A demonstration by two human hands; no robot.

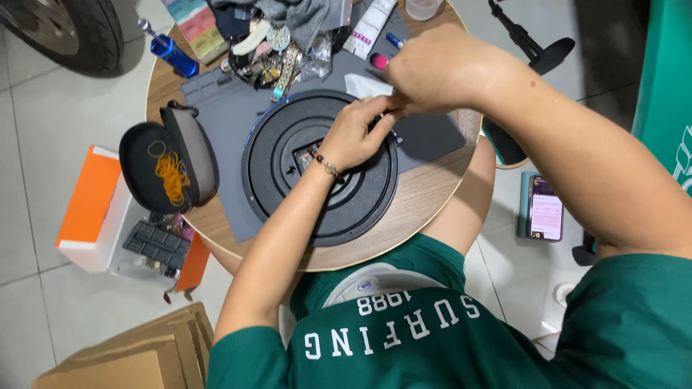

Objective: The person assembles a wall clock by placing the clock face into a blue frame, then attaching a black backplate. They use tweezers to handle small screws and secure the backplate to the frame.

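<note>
cardboard, flat brown sheets of it (pixel 137 353), lies far below and left of the left hand, with an orange and white plastic box (pixel 90 209) above it. closer to the left hand, an open black oval zip case (pixel 169 167) holding orange elastic bands rests on the round wooden table (pixel 425 209), and a blue bottle (pixel 171 54) stands well above it. a grey work mat (pixel 231 108) covers the tabletop, and on it sits a round black ridged turntable disc (pixel 317 169). the left hand (pixel 353 137), with a beaded bracelet on its wrist, hovers over the disc with its fingers pinched together on something small; what it is cannot be told, since both hands hide it. a heap of watches and trinkets (pixel 274 57) lies above this hand. the right hand (pixel 432 68) meets the left fingertip to fingertip, curled and closed on the same small piece just above the disc's right rim. by its size the piece is probably light and easily dropped, best gripped by fingertips at its edges. right of and below the right arm, a phone (pixel 546 209) lies lit.
</note>
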